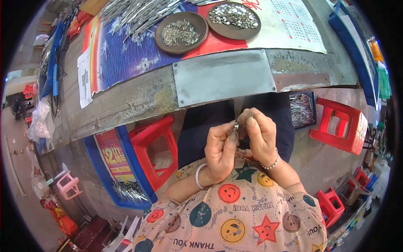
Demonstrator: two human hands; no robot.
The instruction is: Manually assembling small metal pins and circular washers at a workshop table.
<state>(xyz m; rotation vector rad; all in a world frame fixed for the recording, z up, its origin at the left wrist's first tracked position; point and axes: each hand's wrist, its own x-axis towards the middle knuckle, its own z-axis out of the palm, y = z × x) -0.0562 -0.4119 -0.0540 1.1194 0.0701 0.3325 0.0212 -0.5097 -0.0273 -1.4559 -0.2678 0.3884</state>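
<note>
My left hand (pixel 220 149) pinches a small shiny metal part (pixel 236 125) between thumb and fingertips, above my lap and just off the table's front edge. From the other side, my right hand (pixel 261 136) is closed with its thumb and fingers bent at the same part. The fingers cover most of it, so its exact shape cannot be made out. Beyond the hands, a brown round dish (pixel 178 50) holds many small metal pins. A second brown dish (pixel 253 34), to its right, holds small shiny round metal pieces.
Thin metal rods (pixel 140 17) lie heaped at the table's back left. A grey metal plate (pixel 224 77) is fixed along the front edge. Below stand red stools (pixel 157 147), (pixel 342 126) and blue bins (pixel 126 168), (pixel 303 110) with metal pieces. A patterned apron (pixel 235 210) covers my lap.
</note>
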